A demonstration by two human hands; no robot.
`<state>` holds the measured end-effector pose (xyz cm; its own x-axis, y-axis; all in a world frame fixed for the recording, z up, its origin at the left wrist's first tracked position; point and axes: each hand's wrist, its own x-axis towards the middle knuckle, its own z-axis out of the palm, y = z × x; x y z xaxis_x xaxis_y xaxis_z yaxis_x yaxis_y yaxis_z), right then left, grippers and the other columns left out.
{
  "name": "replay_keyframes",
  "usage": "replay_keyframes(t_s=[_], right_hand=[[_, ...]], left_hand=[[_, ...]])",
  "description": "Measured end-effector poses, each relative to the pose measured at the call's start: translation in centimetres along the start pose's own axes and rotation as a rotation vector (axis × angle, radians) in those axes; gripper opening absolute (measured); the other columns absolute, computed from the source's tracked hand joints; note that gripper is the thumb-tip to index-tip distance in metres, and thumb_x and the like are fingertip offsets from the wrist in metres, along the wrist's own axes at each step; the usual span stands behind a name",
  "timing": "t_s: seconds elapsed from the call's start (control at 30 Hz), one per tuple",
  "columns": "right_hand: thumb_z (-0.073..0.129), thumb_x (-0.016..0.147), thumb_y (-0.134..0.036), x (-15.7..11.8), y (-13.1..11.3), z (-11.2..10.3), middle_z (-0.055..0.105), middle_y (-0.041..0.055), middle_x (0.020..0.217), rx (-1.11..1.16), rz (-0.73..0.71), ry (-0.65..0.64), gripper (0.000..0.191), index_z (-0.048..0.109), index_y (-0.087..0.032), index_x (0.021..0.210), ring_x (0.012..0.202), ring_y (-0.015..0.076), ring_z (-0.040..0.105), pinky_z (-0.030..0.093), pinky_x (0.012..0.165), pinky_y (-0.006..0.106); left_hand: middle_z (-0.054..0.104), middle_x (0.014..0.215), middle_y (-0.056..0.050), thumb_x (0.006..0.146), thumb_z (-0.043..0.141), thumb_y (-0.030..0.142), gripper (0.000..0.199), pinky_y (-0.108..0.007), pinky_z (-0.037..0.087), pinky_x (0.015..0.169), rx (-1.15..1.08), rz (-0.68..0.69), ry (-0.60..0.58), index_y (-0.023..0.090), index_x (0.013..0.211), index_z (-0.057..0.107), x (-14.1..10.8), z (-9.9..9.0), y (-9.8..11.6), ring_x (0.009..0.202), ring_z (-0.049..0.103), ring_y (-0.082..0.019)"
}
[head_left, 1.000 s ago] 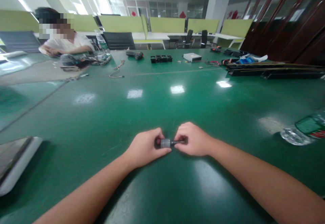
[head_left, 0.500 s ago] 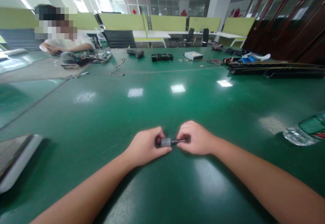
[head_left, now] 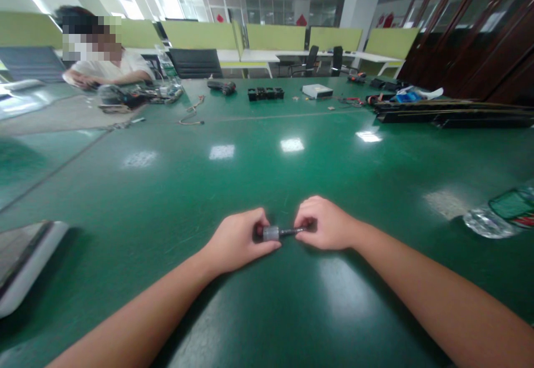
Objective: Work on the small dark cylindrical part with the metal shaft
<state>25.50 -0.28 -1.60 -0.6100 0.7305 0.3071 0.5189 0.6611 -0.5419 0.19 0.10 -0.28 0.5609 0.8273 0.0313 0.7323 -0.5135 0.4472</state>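
Near the middle of the table, my left hand (head_left: 237, 240) is closed round the thick end of a small cylinder with a thin dark shaft (head_left: 271, 233). Its body has a grey, see-through-looking band, and a dark reddish end sits partly hidden in the palm. Pinched fingers of my right hand (head_left: 325, 223) hold the far end of the shaft, whose tip they partly cover. The piece lies level between both hands, just above or on the green tabletop (head_left: 250, 184); I cannot tell which.
A plastic bottle (head_left: 496, 217) lies at the right edge. A flat, pale-edged device (head_left: 29, 256) rests at left. Along the far side are a black fan-like block (head_left: 266, 94), a silver box (head_left: 317, 91), long black strips (head_left: 454, 114) and a seated person (head_left: 108, 67).
My right hand has shifted slightly right, away from the left one. More of the dark shaft shows between them. My left hand has stayed nearly in place.
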Motion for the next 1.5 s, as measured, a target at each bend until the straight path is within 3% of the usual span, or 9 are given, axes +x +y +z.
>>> replay_keyframes(t_s=[0.5, 1.07, 1.5], right_hand=[[0.072, 0.07, -0.016, -0.5, 1.1, -1.8, 0.065, -0.0005, 0.07, 0.02, 0.081, -0.048, 0.006, 0.069, -0.018, 0.075, 0.066, 0.0129, 0.059, 0.044, 0.066, 0.025], [0.073, 0.071, -0.017, -0.5, 0.8, -2.0, 0.066, -0.0002, 0.071, 0.025, 0.078, -0.076, 0.007, 0.07, -0.018, 0.076, 0.067, 0.0132, 0.06, 0.044, 0.066, 0.025], [0.073, 0.075, -0.019, 0.0, -0.1, -0.8, 0.069, 0.0022, 0.074, 0.028, 0.005, -0.012, 0.004, 0.071, -0.017, 0.078, 0.071, 0.0157, 0.061, 0.047, 0.073, 0.029]], left_hand=[[0.066, 0.077, 0.003, 0.076, 0.072, 0.052, 0.035, -0.025, 0.038, 0.06, -0.009, -0.014, -0.01, 0.021, 0.084, 0.057, 0.0, 0.0, 0.1, 0.067, 0.06, -0.016], [0.065, 0.075, 0.003, 0.075, 0.073, 0.051, 0.034, -0.025, 0.037, 0.059, -0.004, -0.013, 0.0, 0.022, 0.084, 0.057, 0.0, 0.0, 0.2, 0.065, 0.059, -0.016], [0.067, 0.075, 0.002, 0.075, 0.072, 0.051, 0.033, -0.025, 0.037, 0.059, -0.007, -0.02, -0.001, 0.021, 0.083, 0.058, 0.0, -0.1, 0.4, 0.064, 0.06, -0.016]])
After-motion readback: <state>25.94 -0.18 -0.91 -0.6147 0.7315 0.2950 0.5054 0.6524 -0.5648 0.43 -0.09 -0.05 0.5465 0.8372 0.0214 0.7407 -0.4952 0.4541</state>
